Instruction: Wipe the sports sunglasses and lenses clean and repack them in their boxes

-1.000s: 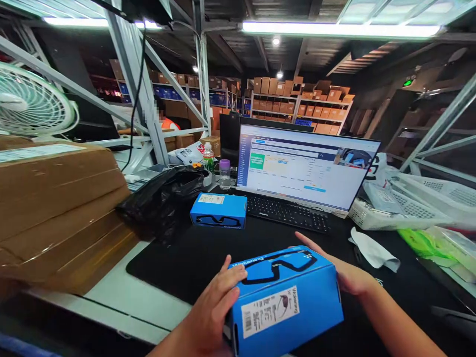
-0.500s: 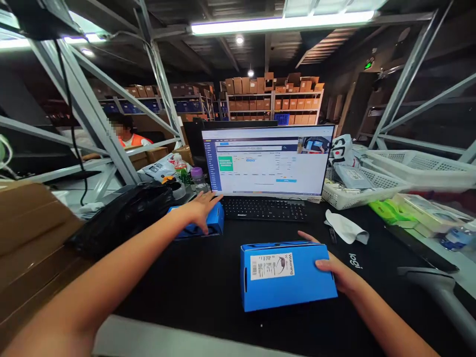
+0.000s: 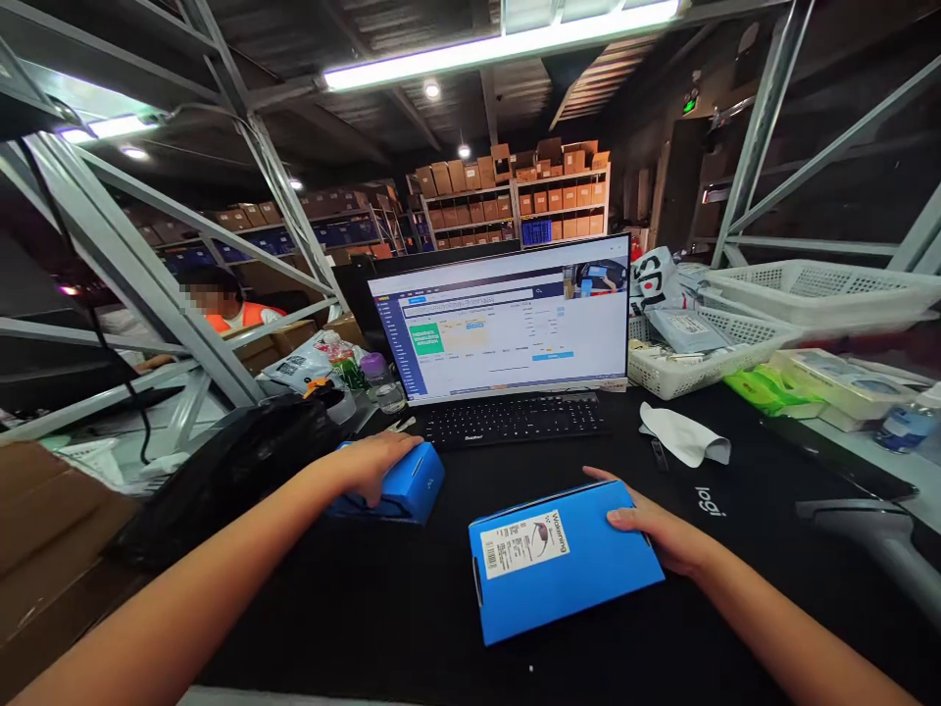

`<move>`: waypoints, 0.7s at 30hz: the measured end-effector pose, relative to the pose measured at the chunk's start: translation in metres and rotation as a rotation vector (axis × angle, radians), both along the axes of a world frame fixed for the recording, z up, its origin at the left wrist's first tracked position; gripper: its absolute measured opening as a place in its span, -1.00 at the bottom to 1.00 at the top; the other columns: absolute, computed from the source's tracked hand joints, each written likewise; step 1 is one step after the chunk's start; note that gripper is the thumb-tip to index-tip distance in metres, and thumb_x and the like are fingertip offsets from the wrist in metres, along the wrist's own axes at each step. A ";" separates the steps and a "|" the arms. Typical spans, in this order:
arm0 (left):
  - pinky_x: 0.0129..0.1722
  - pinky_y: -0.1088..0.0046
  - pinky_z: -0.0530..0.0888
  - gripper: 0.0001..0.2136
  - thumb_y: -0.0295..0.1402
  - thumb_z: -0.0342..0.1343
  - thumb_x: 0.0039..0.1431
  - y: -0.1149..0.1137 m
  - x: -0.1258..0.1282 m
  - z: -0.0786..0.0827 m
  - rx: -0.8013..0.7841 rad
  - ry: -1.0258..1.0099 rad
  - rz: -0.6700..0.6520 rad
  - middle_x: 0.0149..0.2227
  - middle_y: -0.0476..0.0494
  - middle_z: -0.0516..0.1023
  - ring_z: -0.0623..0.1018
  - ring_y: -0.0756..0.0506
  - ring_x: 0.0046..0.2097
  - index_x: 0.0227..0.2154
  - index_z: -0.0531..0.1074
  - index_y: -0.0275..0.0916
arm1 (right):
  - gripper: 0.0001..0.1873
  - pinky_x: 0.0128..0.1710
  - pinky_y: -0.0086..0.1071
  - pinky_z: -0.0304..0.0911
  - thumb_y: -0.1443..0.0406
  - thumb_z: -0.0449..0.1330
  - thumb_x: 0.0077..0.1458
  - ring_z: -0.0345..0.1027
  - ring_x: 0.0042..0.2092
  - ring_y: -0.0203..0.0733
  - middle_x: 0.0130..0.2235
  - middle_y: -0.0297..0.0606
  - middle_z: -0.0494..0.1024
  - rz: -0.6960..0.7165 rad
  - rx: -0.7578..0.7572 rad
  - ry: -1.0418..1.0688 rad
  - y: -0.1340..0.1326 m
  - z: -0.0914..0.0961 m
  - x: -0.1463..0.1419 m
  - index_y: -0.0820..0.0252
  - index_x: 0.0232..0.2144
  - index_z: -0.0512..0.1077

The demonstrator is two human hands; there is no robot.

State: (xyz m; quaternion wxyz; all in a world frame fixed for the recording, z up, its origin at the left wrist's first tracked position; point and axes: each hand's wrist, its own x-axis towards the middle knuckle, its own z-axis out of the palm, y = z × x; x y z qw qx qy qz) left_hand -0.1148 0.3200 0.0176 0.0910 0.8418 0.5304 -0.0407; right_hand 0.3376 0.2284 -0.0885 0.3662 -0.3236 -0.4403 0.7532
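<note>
Two blue cardboard boxes lie on a black desk mat (image 3: 412,608). My left hand (image 3: 374,463) is closed over the top of the farther blue box (image 3: 412,487), left of centre, gripping it. The nearer blue box (image 3: 563,557) lies flat with a white barcode label facing up. My right hand (image 3: 654,525) rests on its right end, thumb along the far edge and fingers curled onto the top.
A monitor (image 3: 507,319) and black keyboard (image 3: 515,420) stand behind the boxes. A black plastic bag (image 3: 235,461) and brown cartons (image 3: 44,549) lie left. White baskets (image 3: 742,324), a white cloth (image 3: 687,436), green packets and a barcode scanner (image 3: 874,534) are right. A person in orange sits far left.
My left hand left the near box, reached out and closed on the farther blue box, which has slid a little toward me. The near box has been laid flat, label up.
</note>
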 end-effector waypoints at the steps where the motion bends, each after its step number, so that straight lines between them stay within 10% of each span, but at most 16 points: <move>1: 0.23 -0.08 0.27 -0.09 -0.38 0.32 -0.49 0.004 -0.001 0.000 0.004 -0.012 0.026 0.22 -0.47 0.39 0.36 -0.54 0.25 0.15 0.35 -0.21 | 0.02 0.17 0.16 0.23 0.14 0.41 0.04 0.45 0.10 0.18 0.13 -0.02 0.51 -0.008 -0.005 0.000 -0.001 0.001 0.000 0.04 0.39 -0.04; 6: 0.25 -0.23 0.19 0.08 -0.28 0.44 -0.59 0.006 0.017 0.004 0.010 -0.143 0.077 0.28 -0.57 0.29 0.21 -0.64 0.32 0.23 0.29 -0.25 | 0.07 0.15 0.14 0.26 0.13 0.41 0.03 0.46 0.09 0.19 0.13 0.01 0.50 -0.027 -0.005 0.017 -0.004 0.001 -0.003 0.05 0.40 -0.11; 11: 0.29 0.08 0.28 -0.28 -0.08 0.12 0.18 -0.046 0.092 -0.012 -0.019 -0.393 -0.093 0.35 -0.30 0.25 0.31 -0.25 0.34 0.36 0.07 -0.12 | 0.10 0.15 0.14 0.25 0.14 0.45 -0.04 0.46 0.08 0.20 0.13 -0.03 0.49 -0.054 0.137 0.058 -0.008 0.003 -0.010 0.03 0.38 -0.07; 15: 0.33 0.05 0.22 0.03 0.02 0.37 -0.09 -0.089 0.141 -0.024 -0.327 -0.480 -0.168 0.39 -0.33 0.14 0.26 -0.36 0.36 0.40 0.01 -0.18 | 0.19 0.20 0.10 0.18 0.15 0.54 -0.21 0.35 0.19 0.24 0.22 -0.06 0.38 -0.092 0.341 0.100 -0.011 0.005 -0.016 -0.04 0.37 0.00; 21: 0.33 0.06 0.22 0.01 0.04 0.39 -0.14 -0.099 0.154 -0.017 -0.374 -0.524 -0.105 0.38 -0.33 0.18 0.29 -0.38 0.33 0.36 0.13 -0.19 | 0.14 0.22 0.11 0.16 0.09 0.49 -0.08 0.32 0.22 0.24 0.27 -0.03 0.34 0.022 0.346 0.048 -0.009 0.006 -0.010 -0.05 0.39 -0.06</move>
